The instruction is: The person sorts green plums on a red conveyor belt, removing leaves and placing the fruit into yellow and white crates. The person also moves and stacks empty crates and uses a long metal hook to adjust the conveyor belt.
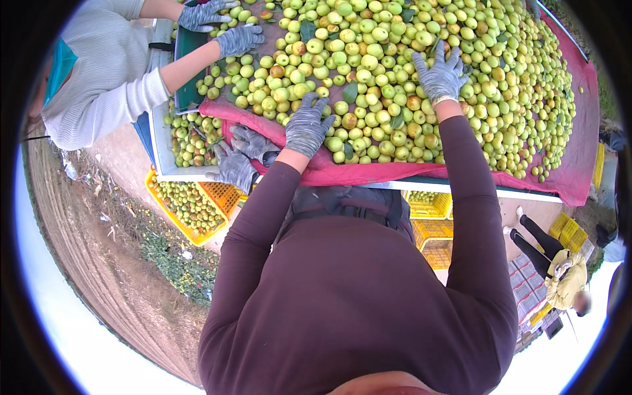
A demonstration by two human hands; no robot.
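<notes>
A wide heap of small round green-yellow fruits [375, 79], some with brown-red patches, lies on a pink cloth [368, 172]. My left hand [307, 125], in a grey knit glove, rests at the heap's near left edge beside the cloth, fingers apart. Farther out, my right hand [441, 74], gloved alike, lies on top of the fruits with its fingers spread. Neither hand visibly grips a fruit. A few green leaves [350, 92] are mixed in between my hands.
A co-worker's gloved hands [240, 39] reach in from the upper left. Two more grey gloves [253, 143] are by the cloth's left corner; whether hands fill them I cannot tell. Below stand yellow crates [224, 197], one holding fruits. Another person [567, 276] is at right.
</notes>
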